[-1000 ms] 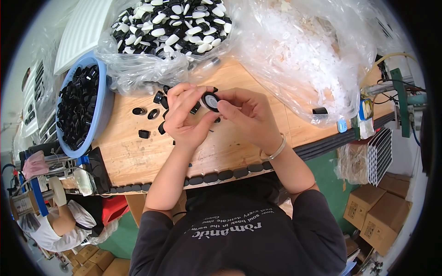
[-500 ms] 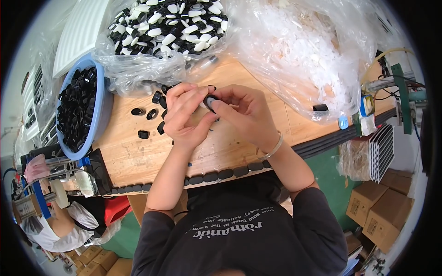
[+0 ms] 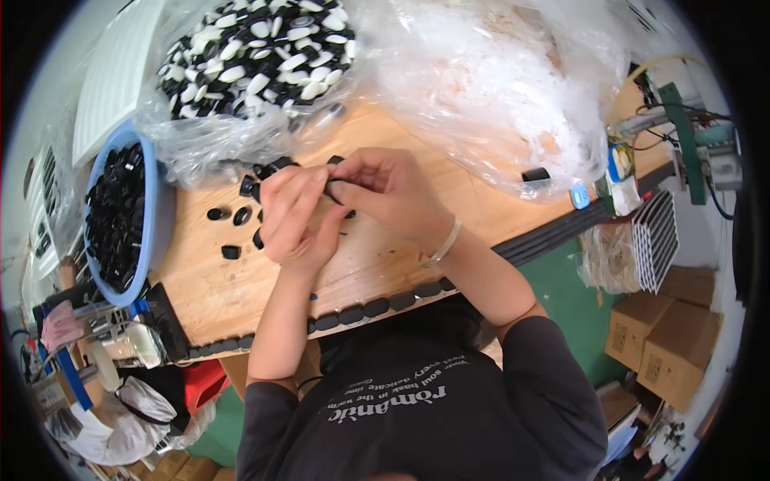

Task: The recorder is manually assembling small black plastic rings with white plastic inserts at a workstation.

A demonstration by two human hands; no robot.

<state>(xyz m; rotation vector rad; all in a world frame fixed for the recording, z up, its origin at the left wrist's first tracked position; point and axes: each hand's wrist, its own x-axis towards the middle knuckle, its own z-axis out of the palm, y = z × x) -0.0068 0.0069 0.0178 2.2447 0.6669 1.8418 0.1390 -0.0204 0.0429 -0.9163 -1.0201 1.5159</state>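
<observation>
Over the wooden workbench, my two hands meet at a small black part (image 3: 332, 191), most of it covered by fingers. My right hand (image 3: 393, 196) pinches it, with the thumb pressed on its face. My left hand (image 3: 295, 215) is closed around its other side, fingers bent and tips against it. Close to my left hand lie several loose black pieces: a ring (image 3: 241, 216), a short round cap (image 3: 216, 214) and a small block (image 3: 231, 252). More black pieces (image 3: 273, 168) sit bunched behind my left fingers.
A blue basin (image 3: 152, 232) of black parts stands at the left. Behind are a clear plastic bag (image 3: 216, 140) of black and white oval pieces and another bag (image 3: 481, 104) of white pieces. A black cylinder (image 3: 536, 174) lies at the right. Black pads (image 3: 375, 308) line the front edge.
The view has shifted, so the bench things appear further left. My right hand has turned the part, and its pale oval face no longer shows. Both hands stay together.
</observation>
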